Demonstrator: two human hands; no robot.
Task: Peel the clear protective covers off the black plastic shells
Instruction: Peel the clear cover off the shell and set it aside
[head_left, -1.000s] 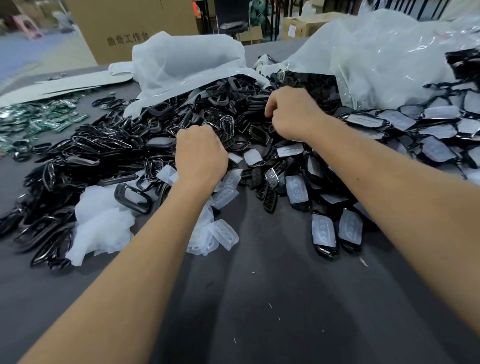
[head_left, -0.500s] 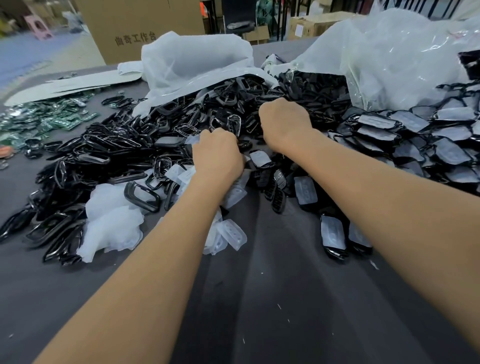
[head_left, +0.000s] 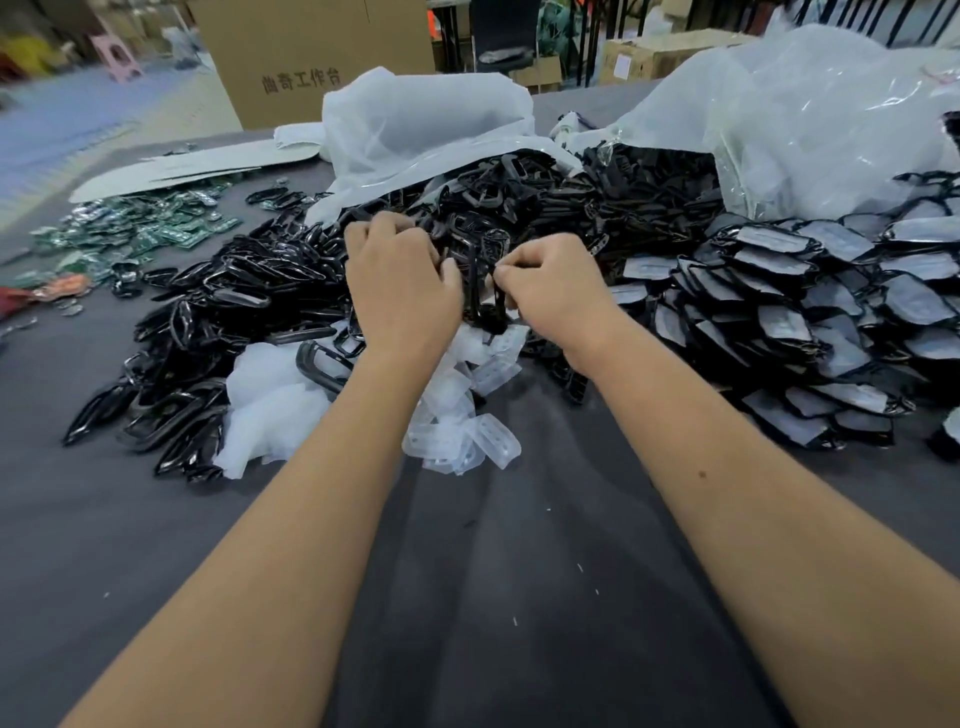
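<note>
Black plastic shell, lifted upright between two hands above the heap: a second ago the hands were apart, knuckles down in the pile, and they have since drawn together over one piece. The left hand curls round the shell's left edge; the right hand pinches at its right edge with thumb and forefinger, apparently at the clear cover, though the film itself cannot be made out. The peel looks about to start. Just below the shell lie discarded clear covers; to its right, well apart, rows of still-covered shells; to its left, a mound of black frames and a crumpled white sheet. All rest on a dark grey cloth-covered table. Behind the shell are white plastic bags, green circuit boards and a cardboard box printed with characters, in what seems a workshop.
</note>
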